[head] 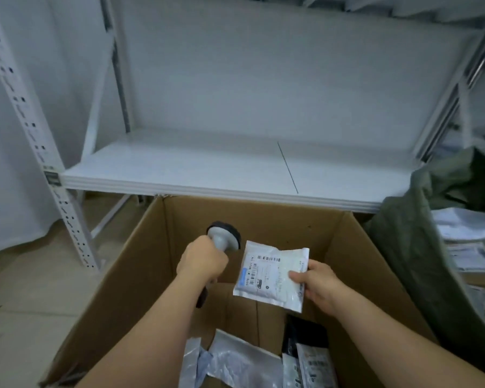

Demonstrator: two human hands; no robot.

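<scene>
Head view: the left hand (203, 260) grips a grey handheld barcode scanner (224, 236), fingers curled round its handle. The right hand (318, 281) pinches a white labelled parcel bag (272, 277) by its right edge, just beside the scanner, above an open cardboard box (375, 275) holding more packets (244, 359). A white shelf (207, 169) stands behind.

Cardboard box (289, 222) directly before me; shelf (196, 166) behind and above it. Over the box: my left hand (202, 261) with barcode scanner (225, 238), labelled packet (272, 275) just right of it in my right hand (319, 284). Loose packets (241, 362) lie in the box. Sack (409, 228) stands right of the box.
</scene>
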